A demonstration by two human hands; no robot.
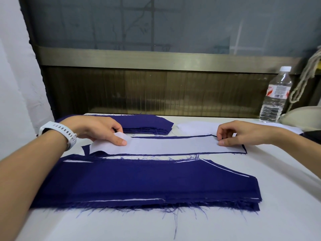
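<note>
Left forearm cuts in from bottom-left, white watch (59,132) on the wrist. Just beyond it, nearest the table edge, sits the near stack (139,181): navy cut pieces piled flat, with a frayed front edge, loose threads trailing over the table (260,214) and thin white slivers showing at a few edges.

White strip (170,145) lies mid-table, just behind the near stack, running left to right. It sits on a navy strip (244,148), of which only a thin border shows around it.

Left hand (97,129) is at the white strip's left end. Its fingers are curled, the thumb presses down on the strip, and the strip's corner is lifted and pinched between thumb and fingers. Right hand (243,133) is at the right end, near the far corner. Its fingers are curled in and the thumb tip is on the strip, pinching that edge. Between the hands the strip lies flat.

Far stack (144,125), more navy pieces, lies behind the left hand, touching or nearly touching the navy strip's far edge. White piece (196,128) lies flat behind the strip, between the far stack and the right hand.

Bottle (276,96), clear plastic with a white cap, stands upright at far right. Beside it is a pale rounded object (298,115); what it is cannot be told. Rope (305,79) hangs above that. Frosted window (156,23) sits behind the table.
</note>
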